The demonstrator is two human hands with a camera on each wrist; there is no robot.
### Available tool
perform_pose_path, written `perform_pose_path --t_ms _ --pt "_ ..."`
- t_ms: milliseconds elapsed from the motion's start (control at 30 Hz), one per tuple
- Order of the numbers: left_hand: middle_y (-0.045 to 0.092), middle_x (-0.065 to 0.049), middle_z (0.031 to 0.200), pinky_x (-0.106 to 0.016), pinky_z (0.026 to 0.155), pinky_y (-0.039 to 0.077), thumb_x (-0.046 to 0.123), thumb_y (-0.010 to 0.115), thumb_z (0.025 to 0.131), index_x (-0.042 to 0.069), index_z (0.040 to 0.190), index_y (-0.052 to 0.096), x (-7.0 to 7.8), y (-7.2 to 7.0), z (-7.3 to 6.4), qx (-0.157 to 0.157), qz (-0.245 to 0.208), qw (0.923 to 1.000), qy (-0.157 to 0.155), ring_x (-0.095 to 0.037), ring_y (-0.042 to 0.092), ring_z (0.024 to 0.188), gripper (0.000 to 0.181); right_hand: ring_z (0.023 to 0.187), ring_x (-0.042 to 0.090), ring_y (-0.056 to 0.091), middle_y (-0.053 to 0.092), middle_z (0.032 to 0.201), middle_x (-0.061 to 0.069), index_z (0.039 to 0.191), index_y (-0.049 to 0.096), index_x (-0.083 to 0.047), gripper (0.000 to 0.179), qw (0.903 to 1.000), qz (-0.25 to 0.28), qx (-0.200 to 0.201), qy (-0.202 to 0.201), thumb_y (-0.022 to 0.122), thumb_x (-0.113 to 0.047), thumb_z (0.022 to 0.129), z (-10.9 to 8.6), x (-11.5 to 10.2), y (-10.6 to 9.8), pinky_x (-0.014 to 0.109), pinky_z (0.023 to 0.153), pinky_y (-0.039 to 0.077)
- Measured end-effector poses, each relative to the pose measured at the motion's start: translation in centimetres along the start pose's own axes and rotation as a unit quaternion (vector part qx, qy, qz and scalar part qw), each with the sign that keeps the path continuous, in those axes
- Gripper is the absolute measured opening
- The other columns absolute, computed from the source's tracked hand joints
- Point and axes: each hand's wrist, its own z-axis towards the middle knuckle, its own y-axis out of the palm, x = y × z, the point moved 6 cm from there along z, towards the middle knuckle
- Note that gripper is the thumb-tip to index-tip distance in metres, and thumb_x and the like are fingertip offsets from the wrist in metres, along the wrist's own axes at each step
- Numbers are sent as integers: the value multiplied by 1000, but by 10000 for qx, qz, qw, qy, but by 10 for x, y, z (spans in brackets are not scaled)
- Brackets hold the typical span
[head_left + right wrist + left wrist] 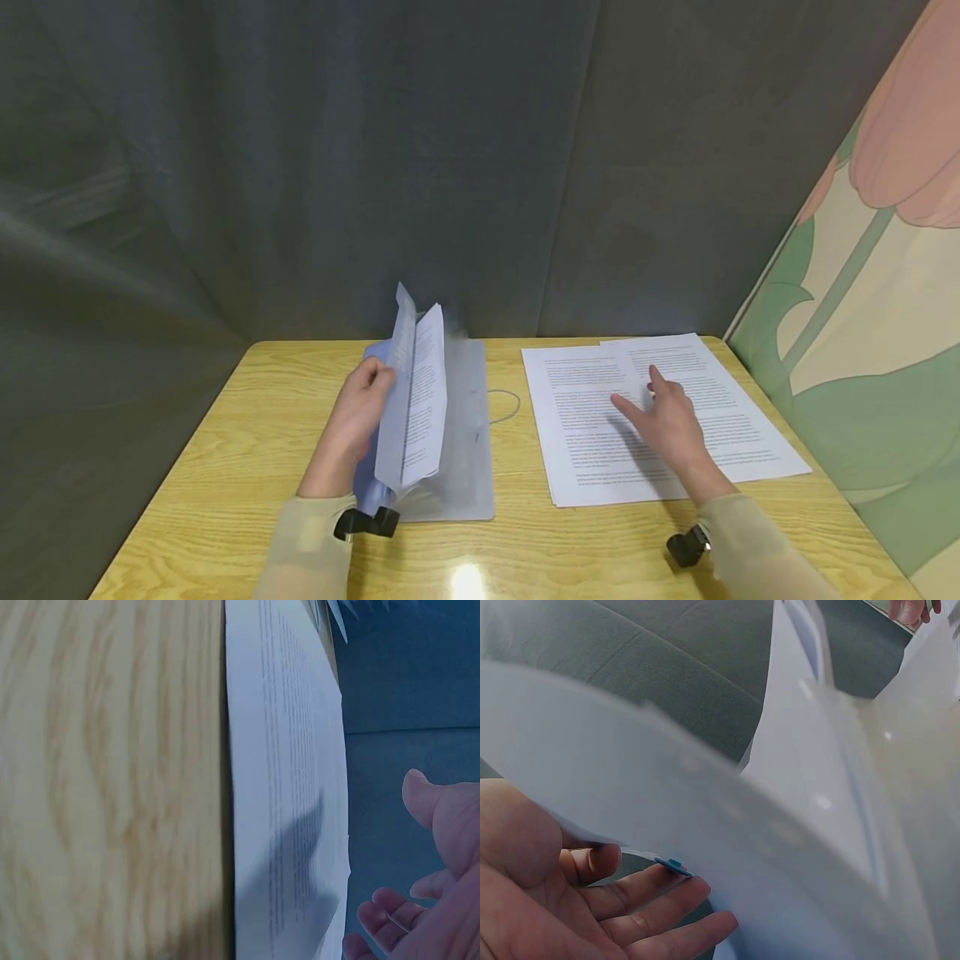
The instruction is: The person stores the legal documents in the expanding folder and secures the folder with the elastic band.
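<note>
A translucent plastic document folder [471, 433] lies on the table left of centre, its leaves spread apart. My left hand [358, 412] grips the edge of its raised pale-blue leaf, and printed sheets [427, 392] stand tilted against that leaf. A small blue button [673, 865] shows beside the fingers in the left wrist view. Over on the right, my right hand [669, 423] hovers above a stack of printed paper [570, 417], thumb and forefinger spread, holding nothing. Another printed sheet [731, 417] lies at an angle, partly under that stack.
A grey elastic loop [517, 402] sticks out from the folder's right side onto the wooden table [217, 433]. Behind the table hangs a dark grey curtain [487, 167]. A floral-patterned wall [862, 333] borders the right edge.
</note>
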Motion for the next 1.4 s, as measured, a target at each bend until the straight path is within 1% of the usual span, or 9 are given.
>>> perform_pose_path --t_ms 100,233,500,767,1100,1267,1400 --pt "41 -6 85 -37 70 34 17 50 113 7 93 47 2 0 -1 25 -47 10000 27 -23 42 80 22 149 61 32 36 158 42 170 12 10 106 10000 -63 -50 43 68 -54 107 1 5 -1 73 120 31" --pt "40 -6 85 -36 71 34 15 50 112 7 92 47 3 0 -2 53 -94 9999 32 -23 42 80 21 150 64 29 34 159 44 169 11 11 106 9998 -167 -79 70 68 -52 107 1 12 -3 74 120 29" --pt "40 -5 83 -35 69 34 13 50 111 7 91 47 3 0 -2 72 -94 9999 36 -23 42 79 21 148 67 28 27 160 49 168 12 14 107 9995 -240 -144 151 69 -53 106 0 21 -4 75 119 30" --pt "40 -4 83 -37 68 33 17 51 111 8 92 47 0 0 -1 21 -80 9999 -69 -22 41 79 21 146 69 30 26 158 51 167 13 16 108 9988 -397 -194 223 72 -49 104 1 28 -2 76 117 31" --pt "40 -5 83 -36 69 34 16 52 111 8 92 47 1 0 -2 45 -132 9999 -12 -23 42 79 21 142 71 32 30 155 51 166 14 17 113 9977 -532 -327 256 80 -46 99 3 31 0 77 115 33" --pt "40 -5 84 -36 70 34 15 52 111 8 92 47 1 0 -2 36 -189 9998 26 -23 42 80 21 139 73 34 32 155 51 165 18 18 110 9968 -697 -307 239 82 -41 97 4 31 2 78 113 34" --pt "41 -5 84 -36 69 34 15 52 111 8 92 47 0 0 -1 30 -176 9998 0 -23 42 80 21 139 73 34 33 154 50 164 21 18 108 9966 -715 -286 285 82 -38 96 4 29 2 79 112 33"
